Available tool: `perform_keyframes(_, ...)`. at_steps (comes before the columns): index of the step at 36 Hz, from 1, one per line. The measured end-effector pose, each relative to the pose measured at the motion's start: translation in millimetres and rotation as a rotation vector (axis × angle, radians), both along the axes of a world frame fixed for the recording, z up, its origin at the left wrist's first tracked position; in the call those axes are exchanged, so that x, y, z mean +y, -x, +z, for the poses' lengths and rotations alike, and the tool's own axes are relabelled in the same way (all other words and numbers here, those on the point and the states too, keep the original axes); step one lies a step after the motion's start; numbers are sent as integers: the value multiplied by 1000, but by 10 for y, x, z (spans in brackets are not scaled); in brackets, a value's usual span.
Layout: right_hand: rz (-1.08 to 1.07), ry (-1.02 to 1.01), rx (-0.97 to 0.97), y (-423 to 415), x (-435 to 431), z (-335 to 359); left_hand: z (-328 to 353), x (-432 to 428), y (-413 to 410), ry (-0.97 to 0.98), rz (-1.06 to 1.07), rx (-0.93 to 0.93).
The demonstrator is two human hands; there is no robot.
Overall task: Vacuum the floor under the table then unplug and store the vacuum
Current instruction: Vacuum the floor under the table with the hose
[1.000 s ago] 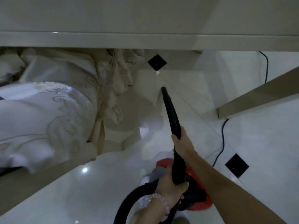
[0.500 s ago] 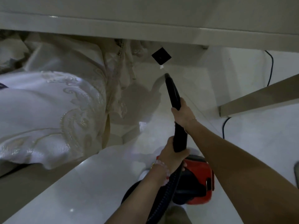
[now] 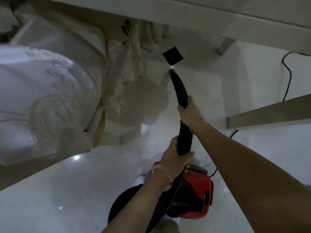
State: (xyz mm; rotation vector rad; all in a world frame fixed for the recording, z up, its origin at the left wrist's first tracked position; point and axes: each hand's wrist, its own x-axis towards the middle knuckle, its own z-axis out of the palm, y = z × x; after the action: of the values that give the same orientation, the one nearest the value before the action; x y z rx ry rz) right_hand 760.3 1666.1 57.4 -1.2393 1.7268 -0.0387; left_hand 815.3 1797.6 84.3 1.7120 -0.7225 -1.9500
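A black vacuum nozzle, narrow and slightly curved, is held slanted forward and down, its tip brought to the white tiled floor just below a small black square inset tile, where a tiny white scrap is seen touching it. The ribbed black hose is led back from the nozzle to the red and black vacuum body, which is set on the floor (partly hidden by a forearm). A black power cord is trailed across the tiles at right, under the pale table.
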Motion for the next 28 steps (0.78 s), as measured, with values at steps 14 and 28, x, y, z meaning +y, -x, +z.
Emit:
perform_keyframes(14,55,-3,-11,48,-42,-35,-14,-43,93,-4,-10,-64)
perform_keyframes(28,65,-5,14,26,-151,-119,-121,-144,115,-12,10,-74)
